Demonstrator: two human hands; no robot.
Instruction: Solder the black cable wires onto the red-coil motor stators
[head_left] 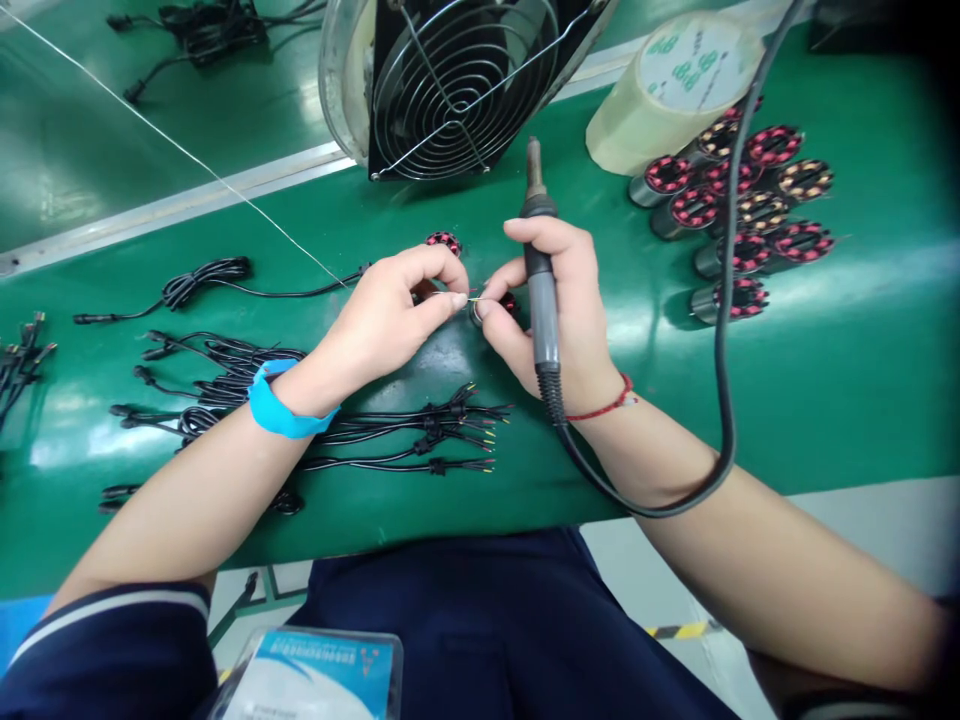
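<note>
My left hand (390, 315) is closed in a pinch on a thin wire end over the green bench, its fingertips meeting those of my right hand. A blue wrist strap (279, 405) circles the left wrist. My right hand (559, 310) grips a soldering iron (538, 270), tip pointing away from me, while its thumb and forefinger pinch at a small round motor stator (499, 305) on the bench. The iron's grey cord (720, 330) loops over my right forearm. Another stator (444, 241) sits just behind my left fingers.
Several black cables with stripped ends (420, 430) lie near the bench's front. A cluster of red-wound stators (739, 215) stands at the right beside a tape roll (675, 85). A fan with a wire grille (461, 85) stands behind. Thin solder wire (172, 145) runs from the upper left.
</note>
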